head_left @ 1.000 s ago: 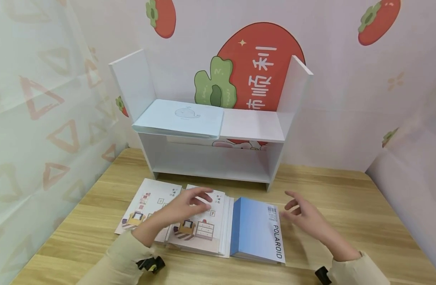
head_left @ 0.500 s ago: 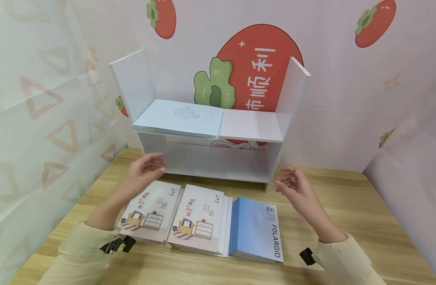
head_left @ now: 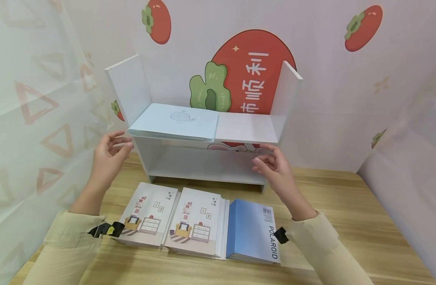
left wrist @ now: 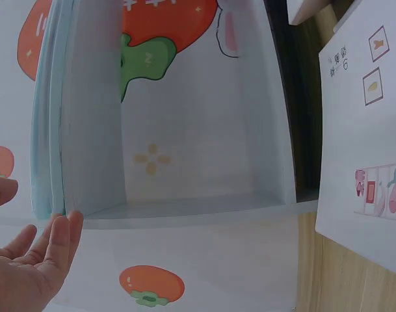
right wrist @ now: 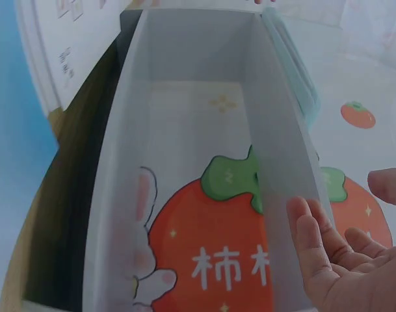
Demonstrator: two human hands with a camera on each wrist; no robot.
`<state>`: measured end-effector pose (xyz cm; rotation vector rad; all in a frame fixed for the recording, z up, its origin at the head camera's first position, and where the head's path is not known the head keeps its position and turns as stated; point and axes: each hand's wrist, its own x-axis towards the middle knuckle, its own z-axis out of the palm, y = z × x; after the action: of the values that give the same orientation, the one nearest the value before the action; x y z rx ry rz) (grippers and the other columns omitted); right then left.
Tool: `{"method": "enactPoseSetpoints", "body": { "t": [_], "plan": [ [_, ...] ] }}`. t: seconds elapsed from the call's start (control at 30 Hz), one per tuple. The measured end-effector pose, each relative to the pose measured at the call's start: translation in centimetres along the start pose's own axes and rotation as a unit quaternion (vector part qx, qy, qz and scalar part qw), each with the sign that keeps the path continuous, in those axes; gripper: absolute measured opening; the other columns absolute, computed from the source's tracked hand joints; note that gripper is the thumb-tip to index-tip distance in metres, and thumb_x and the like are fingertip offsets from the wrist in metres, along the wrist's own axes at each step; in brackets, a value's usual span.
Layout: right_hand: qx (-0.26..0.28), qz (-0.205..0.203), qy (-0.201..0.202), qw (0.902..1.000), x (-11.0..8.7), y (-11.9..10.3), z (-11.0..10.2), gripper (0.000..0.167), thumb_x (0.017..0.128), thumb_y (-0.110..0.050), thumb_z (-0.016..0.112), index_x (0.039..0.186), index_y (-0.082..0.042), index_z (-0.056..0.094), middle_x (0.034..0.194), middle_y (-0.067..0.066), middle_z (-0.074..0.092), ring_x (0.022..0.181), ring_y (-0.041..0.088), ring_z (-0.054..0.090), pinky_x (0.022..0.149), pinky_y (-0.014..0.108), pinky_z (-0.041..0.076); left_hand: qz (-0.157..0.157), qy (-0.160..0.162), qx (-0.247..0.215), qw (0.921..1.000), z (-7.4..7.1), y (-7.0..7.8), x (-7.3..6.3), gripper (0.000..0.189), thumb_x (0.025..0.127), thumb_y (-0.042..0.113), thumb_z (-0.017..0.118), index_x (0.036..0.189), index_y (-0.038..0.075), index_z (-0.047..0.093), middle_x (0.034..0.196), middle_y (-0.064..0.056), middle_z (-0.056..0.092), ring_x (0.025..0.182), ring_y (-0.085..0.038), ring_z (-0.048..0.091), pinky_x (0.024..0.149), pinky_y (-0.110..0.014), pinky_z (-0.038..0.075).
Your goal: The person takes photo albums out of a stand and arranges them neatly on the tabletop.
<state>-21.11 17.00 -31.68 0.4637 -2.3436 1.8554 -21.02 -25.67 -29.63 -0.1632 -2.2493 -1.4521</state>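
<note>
Pale-blue book (head_left: 169,126), grey whale drawing (head_left: 182,116); white shelf (head_left: 246,126); blue POLAROID book (head_left: 251,227), dark lettering (head_left: 272,241).

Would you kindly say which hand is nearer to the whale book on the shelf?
Left: the left hand is by the left end of the whale book; the right hand is farther, past its right edge.

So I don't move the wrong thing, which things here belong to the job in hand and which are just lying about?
Likely in the job:
white shelf, near the right fingers
light blue whale book on it, near the left fingers

Seemingly just lying about, for now:
left white book
middle white book
blue POLAROID book
</note>
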Motion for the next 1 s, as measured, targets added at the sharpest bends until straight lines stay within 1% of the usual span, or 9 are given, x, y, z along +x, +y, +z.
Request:
{"method": "enactPoseSetpoints", "body": {
  "t": [0.07,0.13,0.27,0.33,0.53,0.67,0.8,0.9,1.0],
  "plan": [
    [0.009,-0.002,-0.003,1.0000,0.6,-0.3,0.5,0.050,0.100,-0.024,0.060,0.144,-0.011,0.039,0.106,0.003,0.065,0.093,0.015,0.069,0.091,0.029,0.056,-0.005,0.003,0.004,1.0000,-0.1,0.1,0.3,0.049,0.100,0.023,0.059,0.143,0.006,0.041,0.111,0.017,0.058,0.098,0.007,0.058,0.075,-0.007,0.050],
    [0.018,0.000,-0.006,0.9998,1.2,-0.6,1.1,0.050,0.100,-0.025,0.060,0.144,-0.012,0.039,0.108,0.007,0.066,0.095,0.019,0.070,0.091,0.032,0.056,-0.010,0.004,0.009,0.9999,-0.2,0.2,0.6,0.051,0.100,0.026,0.058,0.144,0.007,0.039,0.111,0.017,0.057,0.099,0.007,0.057,0.075,-0.007,0.050],
    [0.027,0.007,-0.013,0.9995,2.5,-1.4,2.3,0.052,0.099,-0.027,0.062,0.145,-0.014,0.040,0.117,0.021,0.065,0.094,0.022,0.070,0.094,0.035,0.056,-0.020,0.006,0.025,0.9995,-0.3,0.4,1.1,0.054,0.101,0.030,0.057,0.146,0.007,0.038,0.109,0.021,0.055,0.102,0.006,0.054,0.074,-0.007,0.049],
    [0.028,0.010,-0.017,0.9994,3.1,-1.7,2.9,0.053,0.099,-0.028,0.062,0.145,-0.015,0.040,0.119,0.023,0.065,0.094,0.023,0.069,0.094,0.036,0.056,-0.023,0.003,0.030,0.9993,-0.3,0.6,1.3,0.056,0.101,0.031,0.057,0.147,0.007,0.038,0.110,0.021,0.054,0.102,0.006,0.053,0.074,-0.007,0.048],
    [0.034,0.021,-0.035,0.9986,4.6,-2.7,4.7,0.049,0.099,-0.026,0.061,0.144,-0.015,0.043,0.118,0.024,0.067,0.089,0.020,0.070,0.094,0.035,0.056,-0.031,-0.004,0.035,0.9989,-0.2,0.6,1.8,0.056,0.101,0.033,0.056,0.147,0.007,0.038,0.111,0.017,0.052,0.101,0.004,0.052,0.074,-0.009,0.050],
    [0.039,0.028,-0.041,0.9980,5.4,-3.3,5.9,0.047,0.099,-0.024,0.061,0.143,-0.015,0.045,0.114,0.020,0.070,0.088,0.021,0.070,0.092,0.032,0.057,-0.029,-0.006,0.044,0.9986,-0.1,0.5,2.1,0.054,0.101,0.033,0.055,0.146,0.008,0.040,0.115,0.007,0.054,0.097,0.004,0.053,0.071,-0.011,0.050],
    [0.044,0.030,-0.043,0.9977,6.0,-3.4,6.9,0.044,0.098,-0.022,0.063,0.140,-0.016,0.049,0.112,0.018,0.072,0.086,0.020,0.071,0.089,0.030,0.058,-0.024,-0.025,0.053,0.9980,0.0,0.5,2.4,0.054,0.102,0.033,0.053,0.147,0.007,0.040,0.116,-0.002,0.053,0.094,0.002,0.055,0.069,-0.013,0.050],
    [0.062,0.022,-0.049,0.9966,6.4,-3.4,7.5,0.042,0.099,-0.020,0.063,0.139,-0.014,0.050,0.112,0.022,0.071,0.082,0.016,0.071,0.089,0.030,0.058,-0.023,-0.033,0.057,0.9976,0.1,0.5,2.5,0.053,0.102,0.035,0.053,0.147,0.008,0.042,0.112,0.000,0.053,0.094,-0.002,0.057,0.070,-0.014,0.051],
    [0.083,0.022,-0.052,0.9949,6.9,-3.4,8.0,0.040,0.099,-0.018,0.062,0.137,-0.013,0.051,0.112,0.025,0.071,0.080,0.012,0.072,0.089,0.029,0.058,-0.025,-0.032,0.059,0.9974,0.2,0.7,2.6,0.053,0.102,0.038,0.053,0.146,0.010,0.044,0.108,0.003,0.055,0.095,-0.004,0.059,0.070,-0.016,0.051]
  ]
}}
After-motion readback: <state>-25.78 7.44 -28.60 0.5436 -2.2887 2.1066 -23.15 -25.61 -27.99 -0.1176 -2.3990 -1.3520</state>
